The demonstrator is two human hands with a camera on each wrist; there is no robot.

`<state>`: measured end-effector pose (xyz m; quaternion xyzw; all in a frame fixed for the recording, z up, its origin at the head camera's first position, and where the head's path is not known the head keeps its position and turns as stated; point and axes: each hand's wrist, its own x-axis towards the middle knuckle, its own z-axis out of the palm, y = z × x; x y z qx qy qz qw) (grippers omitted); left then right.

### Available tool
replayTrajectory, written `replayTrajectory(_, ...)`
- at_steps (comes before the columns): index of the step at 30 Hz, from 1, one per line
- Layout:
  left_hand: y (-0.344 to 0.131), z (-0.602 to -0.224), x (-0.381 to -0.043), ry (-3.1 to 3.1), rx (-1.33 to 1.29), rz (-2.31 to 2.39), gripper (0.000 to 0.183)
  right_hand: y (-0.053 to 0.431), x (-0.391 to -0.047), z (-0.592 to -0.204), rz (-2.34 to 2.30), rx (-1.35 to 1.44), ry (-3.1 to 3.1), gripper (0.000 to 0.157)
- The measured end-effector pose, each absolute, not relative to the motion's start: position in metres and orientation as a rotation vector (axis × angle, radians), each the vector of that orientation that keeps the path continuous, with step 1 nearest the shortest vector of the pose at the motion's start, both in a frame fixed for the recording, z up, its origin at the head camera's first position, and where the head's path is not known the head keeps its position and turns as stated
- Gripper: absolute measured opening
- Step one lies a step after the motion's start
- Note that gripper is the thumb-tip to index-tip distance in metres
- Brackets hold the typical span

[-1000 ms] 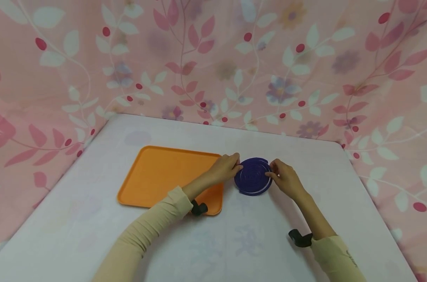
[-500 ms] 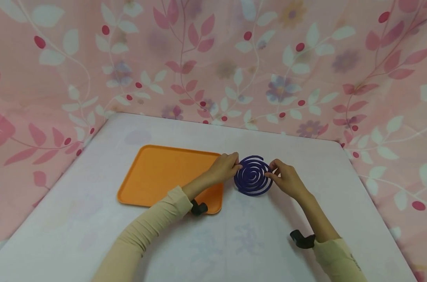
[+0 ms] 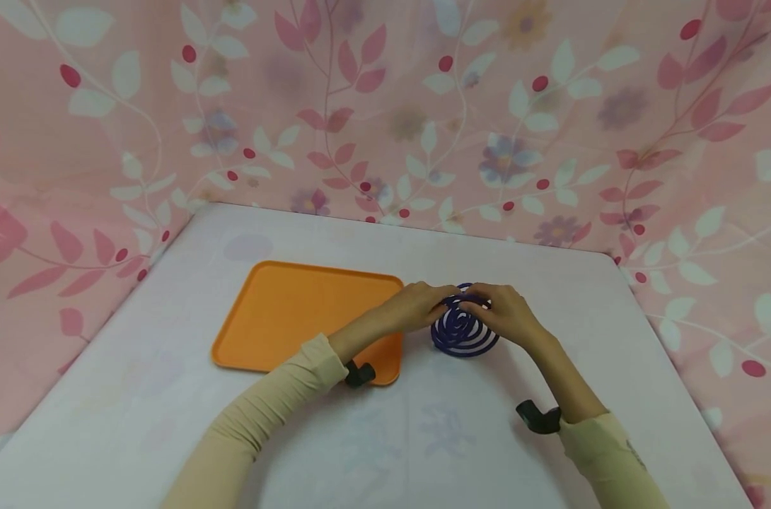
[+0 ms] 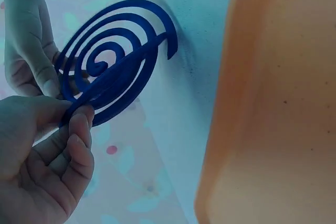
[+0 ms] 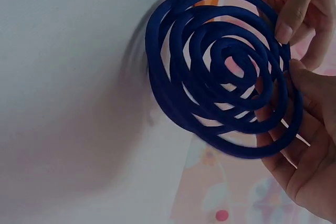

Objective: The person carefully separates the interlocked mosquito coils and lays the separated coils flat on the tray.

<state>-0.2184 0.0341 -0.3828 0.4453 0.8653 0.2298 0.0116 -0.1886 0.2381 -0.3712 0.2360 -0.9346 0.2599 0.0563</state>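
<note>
Two dark blue mosquito coils (image 3: 465, 352) are held up over the table, overlapping, their spiral rings spread apart. My left hand (image 3: 414, 306) pinches the outer ring of one between thumb and fingers; in the left wrist view that coil (image 4: 113, 80) appears nearly edge-on. Opposite, my right hand (image 3: 505, 311) grips the other at its rim, the thumb on top and fingers behind the rings. The right wrist view has the coils (image 5: 163, 95) almost face-on, tilted, their rings crossing at the left side. Both hands are close together at the far edge of the coils.
An orange rectangular tray (image 3: 309, 304) lies left of the coils, under my left forearm. A white cloth covers the table (image 3: 417, 452). Pink floral fabric (image 3: 385, 120) hangs behind and at the sides. A black wrist camera (image 3: 540, 417) sits on my right wrist.
The flat, tightly nested disc has opened into separate, overlapping spirals. My right hand has moved left and my left hand slightly right, bringing them together, and the coils have tilted.
</note>
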Motion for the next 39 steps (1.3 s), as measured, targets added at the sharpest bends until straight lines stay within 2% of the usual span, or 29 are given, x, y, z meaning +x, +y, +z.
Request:
replayTrajectory(6,0.033,-0.377,-0.218,2.645,1.482,0.679,0.033,0.235,-0.190,-0.369,0.800,0.718,-2.872,0.012)
replayTrajectory(13,0.034,-0.370,-0.220,2.760,1.590,0.364,0.039,0.241,-0.186,-0.368,0.846,0.699,-2.874,0.013)
replayTrajectory(22,0.034,-0.368,-0.225,2.894,2.042,0.060,0.025,0.246,-0.177,-0.365,0.797,0.691,-2.869,0.018)
replayTrajectory(30,0.034,-0.360,-0.226,2.872,2.397,-0.202,0.017,0.247,-0.174,-0.360,0.736,0.764,-2.849,0.016)
replayTrajectory(34,0.036,-0.353,-0.224,2.795,2.397,-0.156,0.013,0.247,-0.177,-0.358,0.790,0.867,-2.843,0.013)
replayTrajectory(39,0.040,-0.347,-0.224,2.678,2.254,0.136,0.006,0.248,-0.180,-0.353,0.929,1.032,-2.852,0.013)
